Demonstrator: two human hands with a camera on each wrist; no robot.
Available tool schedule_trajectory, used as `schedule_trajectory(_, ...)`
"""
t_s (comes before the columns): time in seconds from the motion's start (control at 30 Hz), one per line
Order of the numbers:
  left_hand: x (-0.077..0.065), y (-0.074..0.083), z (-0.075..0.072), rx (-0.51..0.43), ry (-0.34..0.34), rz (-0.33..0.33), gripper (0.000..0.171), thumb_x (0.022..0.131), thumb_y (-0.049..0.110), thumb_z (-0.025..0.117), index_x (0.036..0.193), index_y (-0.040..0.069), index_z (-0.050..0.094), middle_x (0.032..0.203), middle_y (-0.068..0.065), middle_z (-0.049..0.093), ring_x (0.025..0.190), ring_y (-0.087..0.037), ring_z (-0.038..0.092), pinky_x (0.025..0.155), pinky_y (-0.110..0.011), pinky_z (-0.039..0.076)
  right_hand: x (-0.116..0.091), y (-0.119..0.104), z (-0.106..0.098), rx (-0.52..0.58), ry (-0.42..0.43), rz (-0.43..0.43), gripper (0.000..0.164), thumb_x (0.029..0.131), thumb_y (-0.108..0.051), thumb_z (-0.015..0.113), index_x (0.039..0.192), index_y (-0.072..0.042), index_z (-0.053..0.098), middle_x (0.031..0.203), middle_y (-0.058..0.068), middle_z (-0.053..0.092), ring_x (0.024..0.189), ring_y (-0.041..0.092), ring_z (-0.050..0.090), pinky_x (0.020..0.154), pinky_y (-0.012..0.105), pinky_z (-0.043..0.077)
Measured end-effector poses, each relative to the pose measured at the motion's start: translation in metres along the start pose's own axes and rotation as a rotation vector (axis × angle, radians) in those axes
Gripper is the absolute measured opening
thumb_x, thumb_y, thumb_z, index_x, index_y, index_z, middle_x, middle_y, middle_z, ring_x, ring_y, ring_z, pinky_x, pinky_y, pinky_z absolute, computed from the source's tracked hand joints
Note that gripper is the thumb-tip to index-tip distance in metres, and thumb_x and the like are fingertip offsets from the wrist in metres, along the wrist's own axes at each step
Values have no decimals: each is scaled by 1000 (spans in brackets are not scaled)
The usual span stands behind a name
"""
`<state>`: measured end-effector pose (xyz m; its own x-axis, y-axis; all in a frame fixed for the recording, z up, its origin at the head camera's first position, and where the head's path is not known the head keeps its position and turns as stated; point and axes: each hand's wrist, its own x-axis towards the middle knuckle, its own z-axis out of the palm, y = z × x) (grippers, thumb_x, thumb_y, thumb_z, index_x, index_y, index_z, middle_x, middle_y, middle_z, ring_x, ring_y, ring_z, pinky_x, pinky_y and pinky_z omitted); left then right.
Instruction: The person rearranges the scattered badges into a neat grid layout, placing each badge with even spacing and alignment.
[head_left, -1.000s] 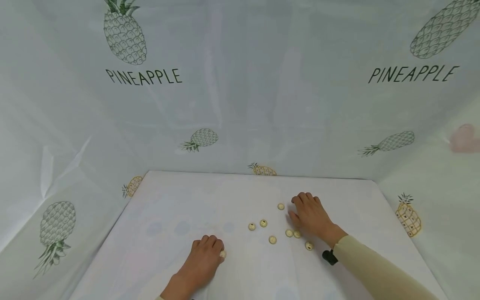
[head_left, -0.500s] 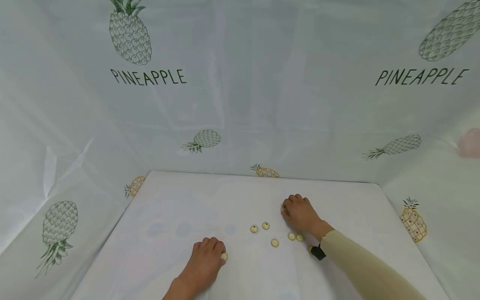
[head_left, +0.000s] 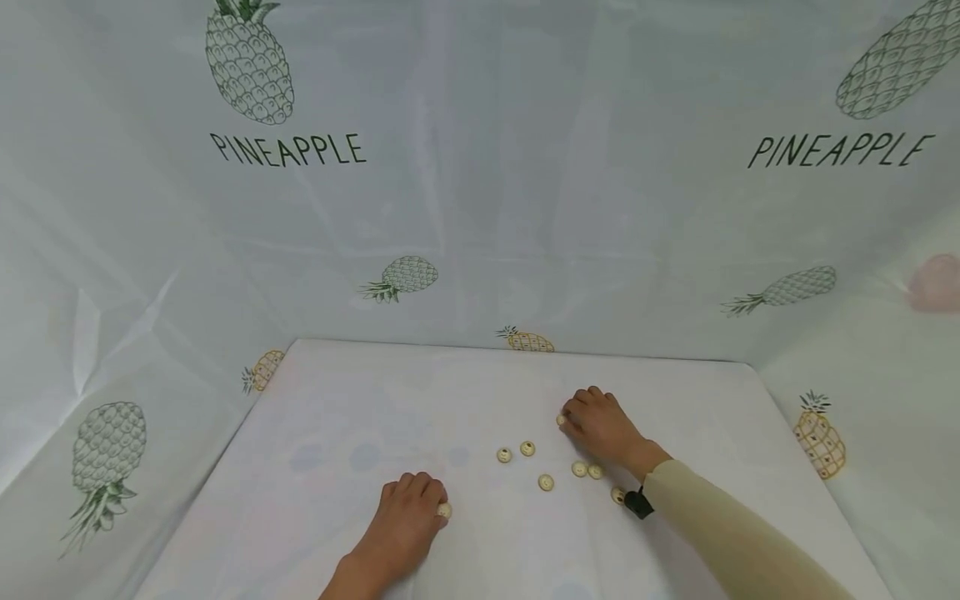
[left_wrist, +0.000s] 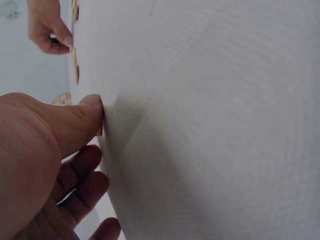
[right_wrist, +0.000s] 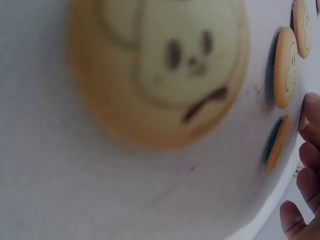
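My left hand [head_left: 405,518] rests low on the white table and pinches a small round pale-yellow disc [head_left: 445,510] at its edge. In the left wrist view the thumb hides most of that disc [left_wrist: 100,131]. Farther back and right, my right hand [head_left: 603,427] holds another such disc [head_left: 561,420] between thumb and fingers. Only the fingertips of the right hand [right_wrist: 309,160] show in the right wrist view, with the disc's edge [right_wrist: 303,120] by the thumb. A loose disc [right_wrist: 165,75] close to that camera bears a cartoon animal face.
Several loose discs lie between and below the hands, among them a left pair with one disc [head_left: 504,455], a single one [head_left: 546,482], and a disc [head_left: 618,495] beside the black wrist camera [head_left: 638,503]. A pineapple-print curtain [head_left: 495,208] surrounds the white table [head_left: 360,375].
My right hand has moved left onto the far disc and taken it between its fingers; that disc sits slightly nearer than before. The left hand stays in place with its disc.
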<state>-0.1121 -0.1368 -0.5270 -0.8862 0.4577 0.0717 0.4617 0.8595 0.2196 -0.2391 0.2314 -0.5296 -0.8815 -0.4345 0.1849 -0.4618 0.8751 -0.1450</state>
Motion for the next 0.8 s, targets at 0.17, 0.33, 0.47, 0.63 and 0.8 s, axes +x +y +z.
schedule_trajectory(0.17, 0, 0, 1, -2, 16, 8, 24, 93, 29, 81, 100, 23, 58, 101, 10, 53, 97, -15, 48, 90, -48, 45, 2, 0, -1, -16, -21, 15, 16, 101, -27, 73, 104, -11, 75, 102, 2, 68, 96, 23, 56, 88, 53, 50)
schedule_trajectory(0.33, 0, 0, 2, 8, 34, 0, 26, 92, 29, 83, 99, 23, 59, 101, 9, 55, 97, -14, 48, 89, -48, 45, 6, 3, -2, -19, -22, -6, 17, 98, -29, 77, 103, -12, 77, 102, 2, 70, 96, 24, 58, 89, 54, 51)
schedule_trajectory(0.47, 1, -1, 2, 5, 29, -5, 27, 91, 28, 84, 99, 22, 59, 101, 8, 56, 97, -15, 49, 89, -48, 45, 9, 4, -2, -39, -24, -35, 17, 98, -30, 77, 102, -13, 78, 102, 1, 72, 97, 23, 60, 86, 49, 51)
schedule_trajectory(0.63, 3, 0, 1, 7, 22, -8, 26, 91, 29, 83, 99, 22, 59, 103, 8, 57, 99, -17, 50, 90, -48, 45, 15, 6, -2, -125, 3, -106, 17, 96, -30, 76, 99, -13, 77, 99, 1, 70, 94, 22, 59, 82, 44, 48)
schedule_trajectory(0.8, 4, -1, 0, -16, 9, -15, 25, 92, 29, 82, 100, 23, 59, 104, 8, 57, 101, -17, 51, 91, -49, 45, 24, 8, -1, -174, 61, -126, 20, 95, -30, 76, 100, -10, 76, 101, 3, 70, 95, 24, 58, 84, 44, 47)
